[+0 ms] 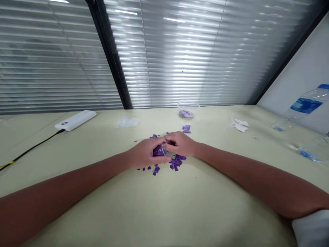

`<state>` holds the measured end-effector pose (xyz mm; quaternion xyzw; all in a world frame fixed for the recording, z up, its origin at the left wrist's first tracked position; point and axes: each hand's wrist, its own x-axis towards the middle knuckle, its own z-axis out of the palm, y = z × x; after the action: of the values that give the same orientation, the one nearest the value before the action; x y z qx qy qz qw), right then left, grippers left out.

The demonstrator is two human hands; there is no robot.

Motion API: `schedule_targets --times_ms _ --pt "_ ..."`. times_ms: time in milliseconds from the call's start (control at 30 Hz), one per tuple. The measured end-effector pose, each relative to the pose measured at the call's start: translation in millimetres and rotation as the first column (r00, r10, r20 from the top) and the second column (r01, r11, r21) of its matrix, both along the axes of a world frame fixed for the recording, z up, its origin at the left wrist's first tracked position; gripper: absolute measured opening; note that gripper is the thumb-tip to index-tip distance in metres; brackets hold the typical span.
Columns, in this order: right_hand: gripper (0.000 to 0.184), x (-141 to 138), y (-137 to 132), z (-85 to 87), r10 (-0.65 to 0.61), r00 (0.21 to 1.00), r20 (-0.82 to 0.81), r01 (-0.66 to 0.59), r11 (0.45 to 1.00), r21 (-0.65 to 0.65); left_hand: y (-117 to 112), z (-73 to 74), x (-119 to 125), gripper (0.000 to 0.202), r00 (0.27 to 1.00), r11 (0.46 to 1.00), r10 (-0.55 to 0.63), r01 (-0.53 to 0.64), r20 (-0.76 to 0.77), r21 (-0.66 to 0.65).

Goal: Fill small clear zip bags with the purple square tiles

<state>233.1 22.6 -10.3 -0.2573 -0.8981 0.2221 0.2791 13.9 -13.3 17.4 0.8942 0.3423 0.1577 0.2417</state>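
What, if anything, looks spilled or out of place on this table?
Small purple squares lie loose on the tabletop around the left hand and right hand. They look spilled because they're scattered unevenly, some in clumps, some alone, though that could be deliberate.

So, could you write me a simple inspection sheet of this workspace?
Surface: pale table, purple squares scattered around the hands.
Job's things: a clear holder of purple pieces, perhaps a bag; beyond it, a small packet and a round tub, both holding purple material.
Clutter: clear plastic, white paper scraps, a blue-labelled bottle.
Hands: left hand holds the clear holder; right hand has fingers at it, grip unclear.
Cables: black cable plugged into a white device, left.
Surroundings: blinds behind the table, white wall at right.
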Motion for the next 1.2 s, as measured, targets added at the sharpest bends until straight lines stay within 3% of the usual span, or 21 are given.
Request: schedule_targets --times_ms 1200 --pt "0.027 0.4 0.3 -0.2 -0.002 1.0 0.0 0.002 1.0 -0.013 -0.1 -0.4 0.1 0.049 1.0 1.0 0.015 -0.015 -0.003 0.016"
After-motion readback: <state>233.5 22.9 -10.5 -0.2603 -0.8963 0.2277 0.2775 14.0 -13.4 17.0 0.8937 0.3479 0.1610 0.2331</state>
